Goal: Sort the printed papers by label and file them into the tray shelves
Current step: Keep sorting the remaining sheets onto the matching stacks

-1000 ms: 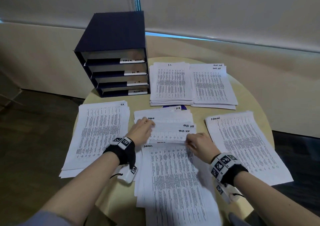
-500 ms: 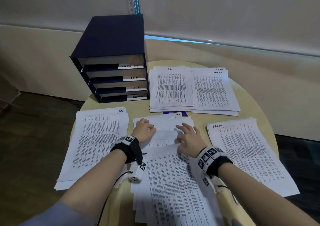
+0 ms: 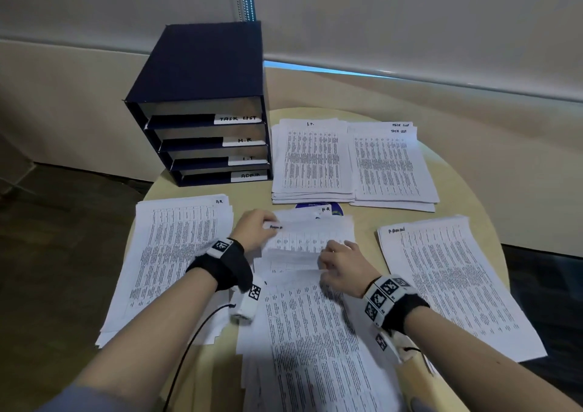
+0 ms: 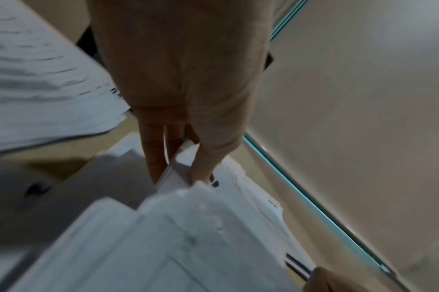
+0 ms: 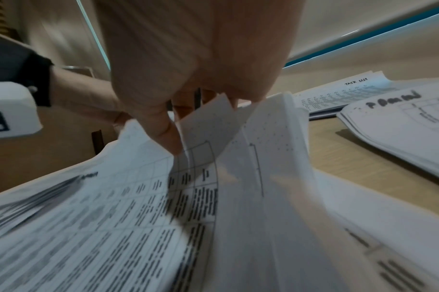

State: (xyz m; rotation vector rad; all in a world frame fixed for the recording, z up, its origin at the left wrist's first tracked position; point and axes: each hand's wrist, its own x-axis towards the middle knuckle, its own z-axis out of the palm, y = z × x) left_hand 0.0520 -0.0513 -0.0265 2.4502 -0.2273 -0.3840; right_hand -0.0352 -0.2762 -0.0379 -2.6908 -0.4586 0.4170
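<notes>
A loose unsorted pile of printed papers lies in front of me on the round table. My left hand pinches the top left corner of a sheet marked Admin; in the left wrist view its fingers and thumb clamp that paper edge. My right hand pinches the top edge of a lower sheet; the right wrist view has its thumb and fingers holding a lifted, curling sheet. The dark blue tray shelves stand at the back left, labelled Task List, H.R, I.T and Admin.
Sorted piles surround the middle one: an H.R pile at the left, an I.T pile and a Task List pile at the back, an Admin pile at the right. A blue disc peeks out under the papers. The table edge curves close behind the right pile.
My right hand went from lying spread on the middle pile to drawing back and pinching a sheet's top edge, lifting it. The left hand stays on the pile's upper left corner.
</notes>
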